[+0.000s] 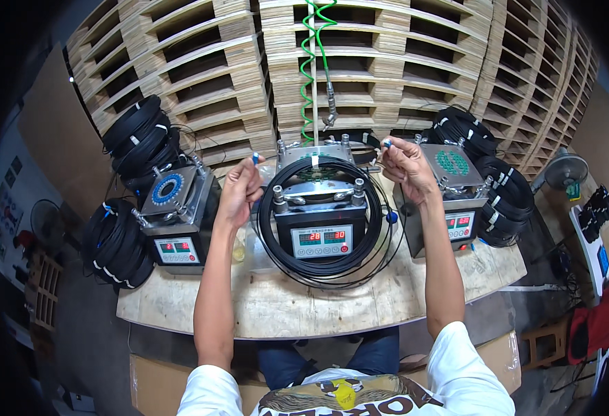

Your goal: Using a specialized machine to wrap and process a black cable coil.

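Observation:
My left hand [240,188] is closed, with a small blue cable connector [255,159] pinched upright at its fingertips. Level with it on the other side, my right hand [410,168] is closed on another small connector [387,144], blue and pale. Between and below the hands, a coil of black cable [266,239] hangs around the front of the middle machine [287,229], bound by a white tie at its top. Thin loose cable trails off the coil toward my right hand. That machine has a metal top plate, clamp posts and a lit red digital display.
Similar machines stand on the wooden table [276,301]: one at the left [175,222], one at the right [422,215]. Black cable coils [138,139] are stacked beside both. A green spiral air hose [309,52] hangs before wooden pallets [211,59]. A fan [564,170] stands far right.

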The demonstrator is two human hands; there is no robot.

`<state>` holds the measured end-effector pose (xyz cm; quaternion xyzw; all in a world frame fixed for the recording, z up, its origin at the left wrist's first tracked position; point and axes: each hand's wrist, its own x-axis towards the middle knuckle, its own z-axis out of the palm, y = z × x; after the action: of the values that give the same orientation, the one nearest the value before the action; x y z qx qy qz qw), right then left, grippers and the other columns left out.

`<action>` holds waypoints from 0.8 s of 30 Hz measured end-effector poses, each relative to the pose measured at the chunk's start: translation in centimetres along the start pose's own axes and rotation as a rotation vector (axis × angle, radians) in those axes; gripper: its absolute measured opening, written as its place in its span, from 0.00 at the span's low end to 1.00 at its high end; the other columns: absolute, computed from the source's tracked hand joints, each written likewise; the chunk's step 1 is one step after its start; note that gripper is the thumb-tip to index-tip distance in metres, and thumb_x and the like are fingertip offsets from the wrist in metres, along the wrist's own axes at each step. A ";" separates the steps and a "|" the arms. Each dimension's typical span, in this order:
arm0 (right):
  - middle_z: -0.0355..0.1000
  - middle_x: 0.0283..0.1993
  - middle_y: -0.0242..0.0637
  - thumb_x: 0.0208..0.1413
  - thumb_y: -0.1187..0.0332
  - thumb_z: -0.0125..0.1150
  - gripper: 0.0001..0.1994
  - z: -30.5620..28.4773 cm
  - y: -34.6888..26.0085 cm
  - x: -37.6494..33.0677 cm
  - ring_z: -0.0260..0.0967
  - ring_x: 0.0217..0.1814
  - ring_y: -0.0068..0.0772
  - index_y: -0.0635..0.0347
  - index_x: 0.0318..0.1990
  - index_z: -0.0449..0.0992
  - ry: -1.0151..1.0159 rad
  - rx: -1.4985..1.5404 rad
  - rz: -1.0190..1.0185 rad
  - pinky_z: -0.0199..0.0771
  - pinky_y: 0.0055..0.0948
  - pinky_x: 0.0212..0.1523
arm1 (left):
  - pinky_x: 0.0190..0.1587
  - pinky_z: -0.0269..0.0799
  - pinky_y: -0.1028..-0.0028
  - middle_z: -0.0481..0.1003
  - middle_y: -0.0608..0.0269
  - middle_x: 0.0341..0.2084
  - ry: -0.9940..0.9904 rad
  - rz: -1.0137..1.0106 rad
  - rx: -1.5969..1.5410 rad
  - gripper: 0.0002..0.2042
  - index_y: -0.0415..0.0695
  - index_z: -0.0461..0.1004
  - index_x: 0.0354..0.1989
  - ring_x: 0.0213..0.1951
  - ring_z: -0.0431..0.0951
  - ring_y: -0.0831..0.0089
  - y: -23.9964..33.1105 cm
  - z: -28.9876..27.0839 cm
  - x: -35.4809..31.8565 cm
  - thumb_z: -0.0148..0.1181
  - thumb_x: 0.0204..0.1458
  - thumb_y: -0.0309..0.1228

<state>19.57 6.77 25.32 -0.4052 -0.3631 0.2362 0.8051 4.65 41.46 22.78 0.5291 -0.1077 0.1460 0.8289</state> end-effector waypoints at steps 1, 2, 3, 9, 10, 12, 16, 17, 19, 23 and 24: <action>0.61 0.22 0.19 0.60 0.67 0.65 0.13 -0.1 -0.2 -0.3 0.48 0.18 0.11 0.59 0.50 0.79 0.140 -0.108 0.024 0.47 0.17 0.17 | 0.20 0.44 0.84 0.55 0.80 0.18 0.000 -0.004 0.000 0.14 0.42 0.77 0.46 0.19 0.51 0.89 0.0 -0.3 0.2 0.55 0.64 0.40; 0.63 0.22 0.19 0.61 0.67 0.63 0.13 -0.2 -0.8 -0.4 0.49 0.18 0.09 0.58 0.53 0.79 0.279 -0.317 0.057 0.47 0.16 0.18 | 0.19 0.44 0.84 0.57 0.80 0.18 0.122 -0.008 0.170 0.12 0.43 0.76 0.47 0.19 0.51 0.89 0.2 -0.8 0.7 0.54 0.65 0.38; 0.61 0.23 0.18 0.63 0.68 0.60 0.14 -0.9 -0.8 -0.2 0.48 0.19 0.08 0.60 0.54 0.78 0.361 -0.518 0.028 0.47 0.15 0.19 | 0.19 0.45 0.85 0.58 0.80 0.18 0.246 -0.013 0.341 0.11 0.45 0.75 0.49 0.19 0.51 0.89 0.5 -1.4 1.3 0.54 0.65 0.37; 0.74 0.28 0.31 0.61 0.77 0.53 0.17 -3.2 0.9 4.3 0.69 0.32 0.20 0.65 0.57 0.73 0.299 -0.919 0.027 0.69 0.22 0.35 | 0.19 0.58 0.81 0.81 0.63 0.29 0.459 0.188 0.842 0.09 0.41 0.72 0.48 0.18 0.65 0.86 -1.0 -5.7 6.7 0.54 0.62 0.29; 0.76 0.29 0.34 0.61 0.78 0.52 0.16 -2.9 1.7 5.1 0.72 0.34 0.23 0.67 0.56 0.72 0.289 -0.925 -0.002 0.71 0.24 0.39 | 0.23 0.66 0.78 0.83 0.57 0.31 0.400 0.134 0.908 0.08 0.40 0.71 0.45 0.21 0.73 0.81 -1.4 -5.5 7.4 0.56 0.61 0.30; 0.77 0.28 0.39 0.60 0.78 0.53 0.11 -3.2 4.0 6.6 0.76 0.33 0.28 0.67 0.49 0.73 0.264 -1.117 -0.120 0.75 0.28 0.38 | 0.31 0.71 0.75 0.83 0.57 0.31 0.158 0.288 1.027 0.10 0.39 0.73 0.44 0.26 0.77 0.77 -3.4 -4.8 8.7 0.56 0.61 0.32; 0.77 0.29 0.39 0.59 0.76 0.53 0.08 -0.2 5.9 7.1 0.77 0.36 0.29 0.66 0.41 0.78 0.210 -1.248 -0.039 0.75 0.28 0.39 | 0.42 0.73 0.71 0.83 0.54 0.32 0.008 0.153 1.099 0.12 0.34 0.76 0.43 0.35 0.82 0.70 -4.4 -3.4 7.6 0.56 0.60 0.32; 0.78 0.29 0.40 0.58 0.76 0.52 0.08 -0.4 6.2 6.6 0.77 0.35 0.31 0.67 0.41 0.78 0.210 -1.258 -0.090 0.75 0.29 0.39 | 0.43 0.73 0.70 0.82 0.53 0.32 0.040 0.185 1.051 0.11 0.35 0.77 0.43 0.36 0.82 0.68 -4.5 -3.0 7.1 0.55 0.60 0.31; 0.78 0.30 0.41 0.57 0.76 0.52 0.09 -0.9 6.3 6.3 0.78 0.35 0.33 0.67 0.40 0.78 0.213 -1.269 -0.139 0.75 0.31 0.39 | 0.43 0.74 0.69 0.82 0.53 0.32 0.068 0.216 1.002 0.11 0.36 0.78 0.42 0.36 0.82 0.66 -4.3 -2.3 6.8 0.55 0.59 0.29; 0.79 0.35 0.51 0.54 0.73 0.56 0.11 0.1 5.4 6.0 0.79 0.39 0.44 0.68 0.40 0.81 0.185 -1.363 -0.080 0.76 0.34 0.44 | 0.44 0.73 0.70 0.81 0.50 0.33 0.011 0.182 1.219 0.11 0.36 0.80 0.41 0.38 0.82 0.68 -2.7 -2.0 6.3 0.54 0.61 0.30; 0.79 0.37 0.53 0.54 0.71 0.57 0.12 0.7 5.1 5.9 0.79 0.40 0.45 0.68 0.41 0.81 0.176 -1.350 -0.007 0.76 0.35 0.46 | 0.45 0.74 0.68 0.81 0.48 0.33 -0.074 0.166 1.333 0.11 0.36 0.80 0.40 0.38 0.82 0.66 -2.2 -1.5 6.4 0.55 0.61 0.31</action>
<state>22.30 13.94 23.73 -0.8355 -0.3654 -0.0785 0.4028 11.47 42.81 22.46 0.9223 -0.0633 0.2260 0.3069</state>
